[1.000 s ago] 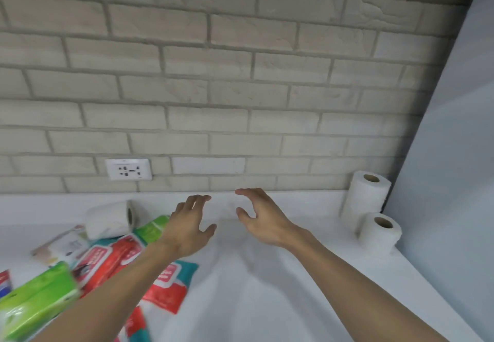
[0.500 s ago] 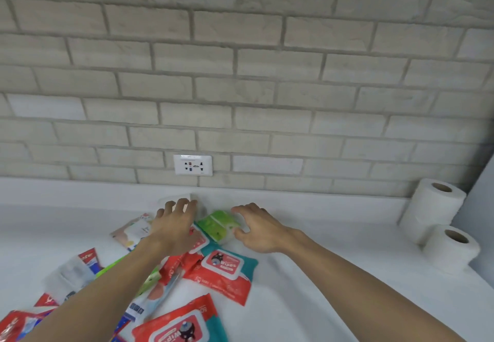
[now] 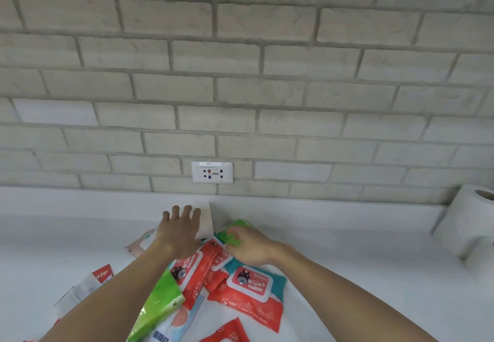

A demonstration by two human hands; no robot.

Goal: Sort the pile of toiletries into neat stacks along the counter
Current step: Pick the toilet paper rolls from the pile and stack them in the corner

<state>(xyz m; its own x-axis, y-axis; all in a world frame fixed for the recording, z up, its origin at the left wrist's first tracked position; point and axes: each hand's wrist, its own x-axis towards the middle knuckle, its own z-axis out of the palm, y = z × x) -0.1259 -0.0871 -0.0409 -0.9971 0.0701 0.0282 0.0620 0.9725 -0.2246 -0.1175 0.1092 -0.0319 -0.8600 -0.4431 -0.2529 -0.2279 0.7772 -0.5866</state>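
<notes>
1. Left hand (image 3: 181,232): fingers straight and spread, palm down over a white toilet roll (image 3: 205,221). It grips nothing. Can't tell if the palm presses the roll.
2. That toilet roll lies on its side at the back of the counter (image 3: 347,248), at the pile's far edge.
3. Right hand (image 3: 251,245): fingers curled, pinching a small green pack (image 3: 232,230) just right of the roll. Print on the pack is too blurred to read.
4. The pile sits centre-left on the counter, under and between both forearms.
5. Red wipes packs: four.
   - Front wipes pack (image 3: 251,291): white lid reads "Wipes" with a dark cartoon figure, "BABY" printed below, teal top end.
   - Second wipes pack (image 3: 192,269): under the left wrist, same lid, "Wipes" partly readable.
   - Third wipes pack (image 3: 217,260): between those two, print unreadable.
   - Fourth wipes pack (image 3: 227,332): cut off by the bottom edge.
6. Large green pack (image 3: 157,307): one, shiny, beside the left forearm, no legible text. With the small one, two green packs.
7. Toothpaste box (image 3: 103,273): one, red end with white letters "ate", the rest hidden.
8. Blue-and-white pack (image 3: 173,325): one, under the large green pack, text unreadable.
9. Pale pack (image 3: 139,245): one, left of the left wrist, no readable print.
10. Upper roll (image 3: 473,218) and lower roll (image 3: 483,261) touch at the counter's right end, well apart from the pile. Three rolls in all.
11. Wall socket (image 3: 212,172): one, on the brick wall (image 3: 294,87). Its top label strip is unreadable.
</notes>
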